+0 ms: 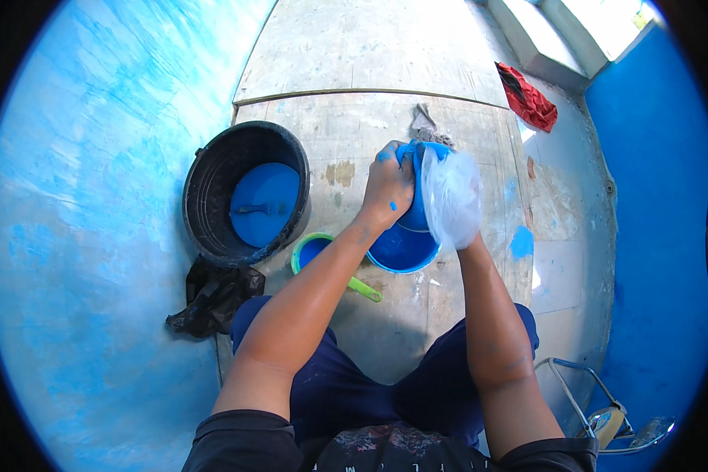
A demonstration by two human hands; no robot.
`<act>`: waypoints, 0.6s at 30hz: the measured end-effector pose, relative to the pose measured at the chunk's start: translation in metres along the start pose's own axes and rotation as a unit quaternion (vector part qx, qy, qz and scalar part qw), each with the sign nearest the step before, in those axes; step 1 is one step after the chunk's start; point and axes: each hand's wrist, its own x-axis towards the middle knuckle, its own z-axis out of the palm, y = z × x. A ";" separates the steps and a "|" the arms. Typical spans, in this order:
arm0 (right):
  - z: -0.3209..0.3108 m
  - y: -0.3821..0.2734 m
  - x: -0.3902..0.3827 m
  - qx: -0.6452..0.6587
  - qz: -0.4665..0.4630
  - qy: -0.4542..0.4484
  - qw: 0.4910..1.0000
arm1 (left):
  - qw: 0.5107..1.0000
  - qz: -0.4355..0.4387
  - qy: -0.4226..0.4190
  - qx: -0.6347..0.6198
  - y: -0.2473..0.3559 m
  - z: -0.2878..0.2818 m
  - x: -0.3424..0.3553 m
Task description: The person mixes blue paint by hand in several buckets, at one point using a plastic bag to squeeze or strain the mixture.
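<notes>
My left hand (388,189), smeared with blue paint, is closed on the rim of a blue-coated tub (414,200). The tub is tilted above a round bucket (402,253) with blue paint inside. At the tub's right side, a clear plastic bag (453,200) covers my right hand (464,234) and hides its fingers. Just left of the bucket sits a green-rimmed dipper (364,289) holding blue paint. A large black bucket (199,200) stands further left, with blue paint at its bottom and a paintbrush (263,209) lying in it.
A crumpled black plastic bag (212,295) lies below the black bucket. Beyond my hands is a grey rag (429,126). Red cloth (529,98) rests at the far right near steps (543,47). A metal-framed object (606,417) stands by the blue right wall (653,197).
</notes>
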 end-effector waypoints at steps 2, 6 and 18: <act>0.001 -0.004 0.000 -0.010 -0.037 0.006 0.999 | 1.000 0.009 -0.022 0.018 -0.007 0.000 -0.003; -0.002 -0.037 0.002 -0.112 -0.025 0.000 0.993 | 0.976 0.183 -0.035 -0.113 -0.014 -0.002 -0.016; 0.003 -0.033 -0.003 -0.066 -0.002 0.021 0.998 | 0.997 0.004 0.051 0.059 0.025 -0.004 0.001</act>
